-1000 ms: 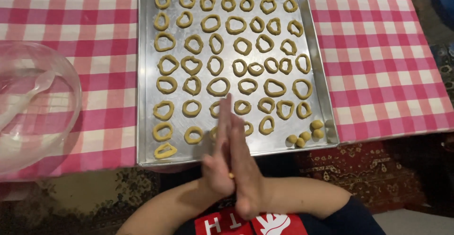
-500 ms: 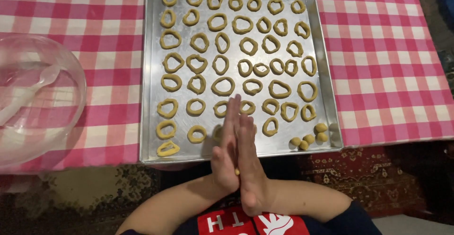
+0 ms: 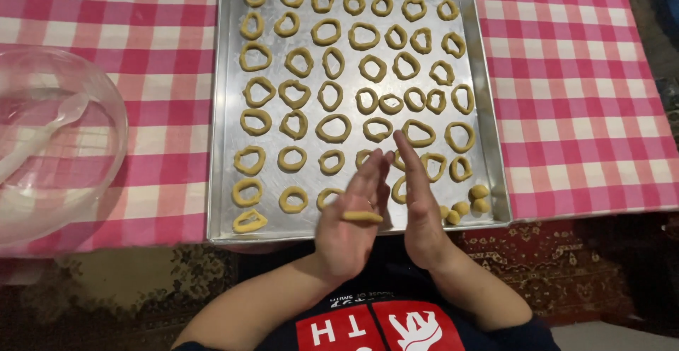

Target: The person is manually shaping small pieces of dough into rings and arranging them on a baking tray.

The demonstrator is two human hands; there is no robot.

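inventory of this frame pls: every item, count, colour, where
baking tray: one, silver metal, centre of the table
dough rings: dozens, tan, in rows across the tray
dough balls: about four, tan, tray's near right corner
dough roll: one, tan, lying on the left palm
bowl: one, clear, at the left edge; a pale utensil seems to lie inside
tablecloth: one, red and white check, under the tray and bowl
carpet: dark, patterned, below the table edge
left hand: open, palm up
right hand: flat, on edge, beside the left
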